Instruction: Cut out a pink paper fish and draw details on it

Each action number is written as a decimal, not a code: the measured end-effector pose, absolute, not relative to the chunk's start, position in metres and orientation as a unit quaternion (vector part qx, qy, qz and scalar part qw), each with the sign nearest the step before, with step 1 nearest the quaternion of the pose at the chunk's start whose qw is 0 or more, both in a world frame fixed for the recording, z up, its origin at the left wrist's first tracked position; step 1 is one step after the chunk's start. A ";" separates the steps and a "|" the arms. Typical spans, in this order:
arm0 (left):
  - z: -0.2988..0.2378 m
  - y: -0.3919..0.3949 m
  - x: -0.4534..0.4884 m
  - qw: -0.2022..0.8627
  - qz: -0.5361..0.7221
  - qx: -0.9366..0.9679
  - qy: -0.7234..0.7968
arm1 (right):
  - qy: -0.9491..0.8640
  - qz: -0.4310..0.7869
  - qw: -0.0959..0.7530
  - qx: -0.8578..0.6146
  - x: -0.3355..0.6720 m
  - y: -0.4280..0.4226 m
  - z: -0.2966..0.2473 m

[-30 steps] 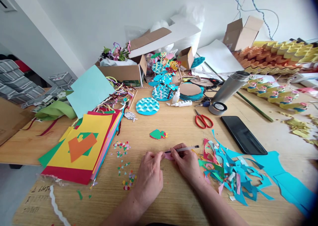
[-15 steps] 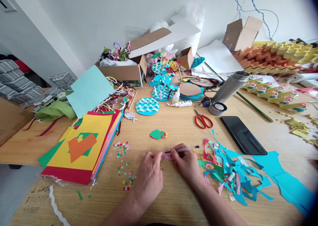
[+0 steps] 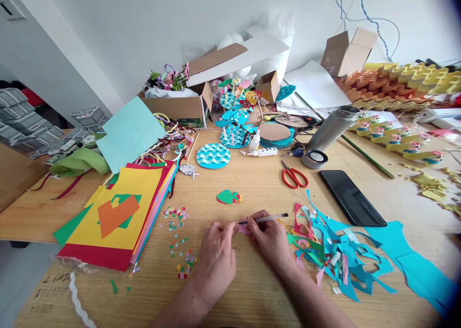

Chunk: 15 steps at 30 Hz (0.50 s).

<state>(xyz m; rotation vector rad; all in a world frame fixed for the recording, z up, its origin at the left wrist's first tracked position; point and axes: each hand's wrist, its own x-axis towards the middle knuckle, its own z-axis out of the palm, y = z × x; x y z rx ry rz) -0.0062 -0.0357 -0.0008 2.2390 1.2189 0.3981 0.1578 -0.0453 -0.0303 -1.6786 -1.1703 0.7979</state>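
Note:
My right hand [image 3: 270, 234] is closed around a pen [image 3: 268, 218], its tip pointing left at a small pink paper piece [image 3: 245, 229]. Thumb and fingers of my left hand [image 3: 218, 246] pinch that same piece at its left end; much of it is hidden by the hands. Just beyond lies a green paper fish [image 3: 229, 197] with a red and yellow end. Small coloured paper dots [image 3: 187, 263] are scattered left of my left hand. A heap of blue and mixed paper scraps [image 3: 342, 253] lies right of my right hand.
Red-handled scissors [image 3: 294, 176], a black phone [image 3: 352, 197] and a steel flask [image 3: 333, 128] stand or lie to the right. Coloured paper sheets [image 3: 86, 227] are stacked at left. Farther back are a wavy blue disc [image 3: 213, 155], a glue bottle [image 3: 264, 151] and a cardboard box [image 3: 176, 108].
The view has shifted very slightly. Both hands stay at the pink paper, and the pen is held in nearly the same position.

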 end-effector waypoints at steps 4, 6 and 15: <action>0.000 -0.036 -0.006 0.277 0.148 0.834 0.454 | -0.477 0.322 0.452 -0.682 0.158 -0.045 -0.030; 0.000 -0.036 -0.006 0.277 0.147 0.835 0.452 | -0.477 0.323 0.452 -0.681 0.158 -0.045 -0.030; -0.002 -0.036 -0.006 0.279 0.154 0.834 0.451 | -0.468 0.324 0.460 -0.681 0.158 -0.044 -0.026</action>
